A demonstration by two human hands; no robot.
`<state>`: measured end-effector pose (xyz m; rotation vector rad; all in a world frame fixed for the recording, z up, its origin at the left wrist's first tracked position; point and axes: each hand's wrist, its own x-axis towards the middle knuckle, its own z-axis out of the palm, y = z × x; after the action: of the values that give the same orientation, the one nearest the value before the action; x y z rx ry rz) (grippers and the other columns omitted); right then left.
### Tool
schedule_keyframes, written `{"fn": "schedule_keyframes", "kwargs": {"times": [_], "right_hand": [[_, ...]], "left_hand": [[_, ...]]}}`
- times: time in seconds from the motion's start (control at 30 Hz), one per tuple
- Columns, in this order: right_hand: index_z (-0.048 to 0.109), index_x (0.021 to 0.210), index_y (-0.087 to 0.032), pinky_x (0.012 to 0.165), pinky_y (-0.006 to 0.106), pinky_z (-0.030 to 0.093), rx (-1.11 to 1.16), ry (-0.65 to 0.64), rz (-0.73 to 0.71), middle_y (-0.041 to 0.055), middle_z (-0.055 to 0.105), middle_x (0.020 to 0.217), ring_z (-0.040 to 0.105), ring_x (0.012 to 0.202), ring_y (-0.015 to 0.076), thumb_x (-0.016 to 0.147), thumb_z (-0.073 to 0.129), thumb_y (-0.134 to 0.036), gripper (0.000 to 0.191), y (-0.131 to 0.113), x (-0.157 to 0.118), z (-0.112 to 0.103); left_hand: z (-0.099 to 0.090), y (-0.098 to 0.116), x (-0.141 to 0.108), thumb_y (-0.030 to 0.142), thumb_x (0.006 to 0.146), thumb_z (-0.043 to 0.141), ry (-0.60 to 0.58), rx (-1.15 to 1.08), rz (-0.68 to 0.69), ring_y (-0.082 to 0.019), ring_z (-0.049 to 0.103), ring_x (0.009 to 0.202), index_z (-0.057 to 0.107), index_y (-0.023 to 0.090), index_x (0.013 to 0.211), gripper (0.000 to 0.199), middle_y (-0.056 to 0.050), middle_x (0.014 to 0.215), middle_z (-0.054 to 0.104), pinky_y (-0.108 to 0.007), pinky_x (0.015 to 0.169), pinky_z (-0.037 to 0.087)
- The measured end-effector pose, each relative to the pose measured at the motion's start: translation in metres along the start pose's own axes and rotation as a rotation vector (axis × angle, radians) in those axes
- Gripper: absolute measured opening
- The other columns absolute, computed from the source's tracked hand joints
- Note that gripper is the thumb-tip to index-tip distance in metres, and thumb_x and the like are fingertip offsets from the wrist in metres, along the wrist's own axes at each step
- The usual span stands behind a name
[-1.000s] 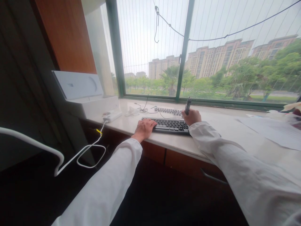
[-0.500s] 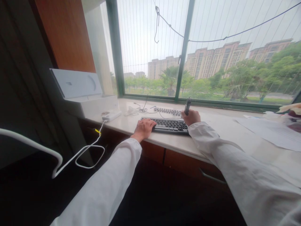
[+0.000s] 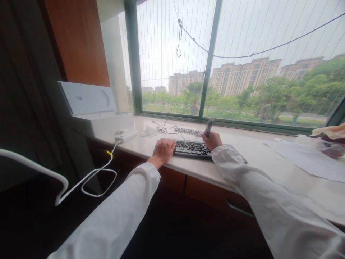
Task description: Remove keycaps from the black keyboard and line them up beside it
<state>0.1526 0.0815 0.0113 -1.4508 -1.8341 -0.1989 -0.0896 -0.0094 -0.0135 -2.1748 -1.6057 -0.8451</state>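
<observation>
Across the back, a wide window (image 3: 172, 54) in green frames. Below it, a pale counter (image 3: 258, 153). At the counter's left end, a white box (image 3: 113, 124) with its lid raised; well to the right, spread paper (image 3: 304, 160). In the middle, near the front edge, lying flat with keys upward, a black keyboard (image 3: 188, 148). Over its left end, the left hand (image 3: 163, 149), fingers curved down; impossible to tell whether clamped on or merely resting. Above the right part, the right hand (image 3: 213, 140), closed around a dark tool (image 3: 208, 126), slightly tilted, lower end hidden. Beyond the keyboard, toward the window, a thin cable (image 3: 162, 129) in loose loops and rows of small keycaps (image 3: 188, 131).
</observation>
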Motion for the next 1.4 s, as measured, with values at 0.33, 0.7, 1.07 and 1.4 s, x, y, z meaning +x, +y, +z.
{"fn": "schedule_keyframes", "kwargs": {"times": [0.33,0.7,1.07,1.4], "right_hand": [[0.062,0.062,-0.016,0.056,0.026,0.046,0.519,-0.291,0.171,0.0065,0.065,0.056,0.059,0.051,0.0155,0.082,0.047,-0.06,0.051,-0.008,-0.006,0.004],[0.056,0.056,-0.017,0.051,0.022,0.043,0.442,-0.309,0.024,0.0027,0.061,0.049,0.056,0.046,0.0124,0.084,0.046,-0.048,0.043,-0.031,-0.017,0.012],[0.052,0.052,-0.018,0.049,0.022,0.042,0.458,-0.313,0.015,0.0018,0.059,0.046,0.052,0.039,0.0113,0.084,0.043,-0.039,0.04,-0.045,-0.023,0.014],[0.05,0.046,-0.019,0.05,0.023,0.042,0.422,-0.292,0.068,0.0027,0.058,0.043,0.053,0.04,0.0126,0.08,0.044,-0.032,0.038,-0.057,-0.026,0.011]], "left_hand": [[0.015,0.029,0.012,0.038,0.094,0.039,-0.048,-0.099,0.032,-0.021,0.054,0.102,0.065,0.023,0.101,0.031,-0.005,0.104,0.064,-0.036,0.09,0.038],[0.019,0.025,0.008,0.035,0.095,0.037,-0.064,-0.12,0.051,-0.022,0.052,0.102,0.067,0.027,0.1,0.031,-0.004,0.104,0.063,-0.039,0.087,0.038],[0.019,0.024,0.008,0.019,0.088,0.043,-0.059,-0.148,0.057,-0.022,0.052,0.104,0.066,0.023,0.099,0.026,-0.004,0.104,0.064,-0.037,0.09,0.038],[0.023,0.02,0.009,0.012,0.086,0.04,-0.072,-0.186,0.069,-0.021,0.052,0.105,0.068,0.022,0.1,0.033,-0.004,0.105,0.065,-0.035,0.093,0.038]]}}
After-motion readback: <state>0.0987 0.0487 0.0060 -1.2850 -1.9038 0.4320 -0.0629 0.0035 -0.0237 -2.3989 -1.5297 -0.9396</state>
